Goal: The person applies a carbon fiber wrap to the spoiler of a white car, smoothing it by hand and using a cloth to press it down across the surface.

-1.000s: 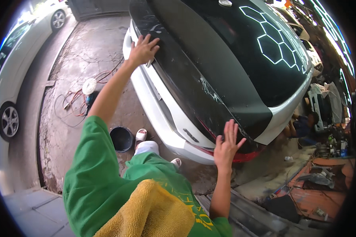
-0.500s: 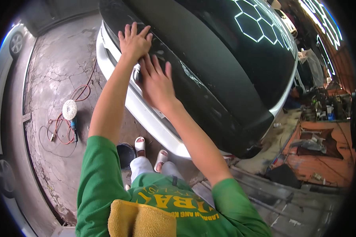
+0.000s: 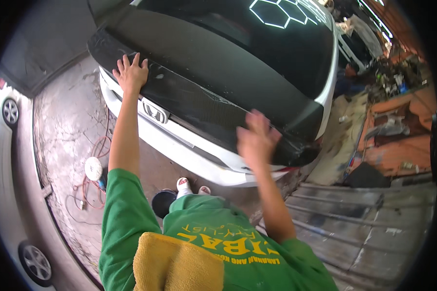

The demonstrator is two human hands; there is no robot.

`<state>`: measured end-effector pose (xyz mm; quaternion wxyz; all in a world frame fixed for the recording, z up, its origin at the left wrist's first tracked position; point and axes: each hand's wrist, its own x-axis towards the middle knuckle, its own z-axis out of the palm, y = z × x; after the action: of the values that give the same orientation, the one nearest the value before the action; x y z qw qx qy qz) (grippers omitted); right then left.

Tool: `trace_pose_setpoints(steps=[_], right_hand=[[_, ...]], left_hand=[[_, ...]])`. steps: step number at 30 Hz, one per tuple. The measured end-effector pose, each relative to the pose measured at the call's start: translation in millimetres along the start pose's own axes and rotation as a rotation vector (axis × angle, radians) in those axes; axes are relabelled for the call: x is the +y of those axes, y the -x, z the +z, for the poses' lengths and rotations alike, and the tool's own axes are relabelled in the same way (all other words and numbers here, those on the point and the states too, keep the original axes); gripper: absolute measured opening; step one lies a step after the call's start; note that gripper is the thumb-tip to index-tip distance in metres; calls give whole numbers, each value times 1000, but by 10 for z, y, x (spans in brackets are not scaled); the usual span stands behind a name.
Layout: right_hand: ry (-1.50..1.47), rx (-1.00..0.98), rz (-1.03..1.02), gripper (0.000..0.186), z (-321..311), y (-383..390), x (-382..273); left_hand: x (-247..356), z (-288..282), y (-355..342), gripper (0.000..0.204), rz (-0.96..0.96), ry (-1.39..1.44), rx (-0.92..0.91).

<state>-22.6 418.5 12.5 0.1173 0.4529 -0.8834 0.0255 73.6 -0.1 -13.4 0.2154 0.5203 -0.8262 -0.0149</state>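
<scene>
The rear of a white hatchback (image 3: 128, 133) fills the upper middle, with a dark tinted window (image 3: 257, 43) and a black trunk spoiler (image 3: 204, 106) showing a carbon-like pattern and pale wrinkled streaks. My left hand (image 3: 131, 73) lies spread on the spoiler's left part, above the silver badge. Toward the right end of the same panel, my right hand (image 3: 258, 138) is smeared by motion, fingers apart and empty; whether it touches the surface I cannot tell. A yellow towel (image 3: 177, 262) hangs on my green shirt.
A dark bucket (image 3: 162, 202) sits by my feet. A polisher with white pad (image 3: 93, 168) lies among red cords at left, near another parked car (image 3: 2, 165). Right are corrugated metal sheets (image 3: 344, 223), an orange board (image 3: 388, 155), clutter and a dim dark-blue shape behind the car.
My right hand came leftward beside my left hand half a second ago and has since swept back rightward along the spoiler. My left hand stays spread on the panel as the view shifts.
</scene>
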Motion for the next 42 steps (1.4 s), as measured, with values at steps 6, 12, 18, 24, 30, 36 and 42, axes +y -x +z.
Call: trace_pose_setpoints(steps=[6,12,18,24,30,36,42], right_hand=[[-378,189,-95,46,334,-1112,-1099],[15,122,263,50,27,396,497],[-146,-68,54,62,-113,-372,-568],[-378,30,-238,55,216,-901,-891],[-103,-55,210,51,-89,-180,283],[-90,-19,464,59,138,-127,-119],[-369,-202,-319,68,225,-2375,-2568]], left_hand=[[230,-57,-44,57,60,30,-90],[-98,51,84,58,-56,24,-73],[-65,-47,129,53,-50,52,34],[493,-153,753,53,231,169,-35],[-514,-231,-82,56,150,122,-122],[-1328,334,-1855,56,37,35,-170],[-1875,667,-2647,50,80,133,-76]])
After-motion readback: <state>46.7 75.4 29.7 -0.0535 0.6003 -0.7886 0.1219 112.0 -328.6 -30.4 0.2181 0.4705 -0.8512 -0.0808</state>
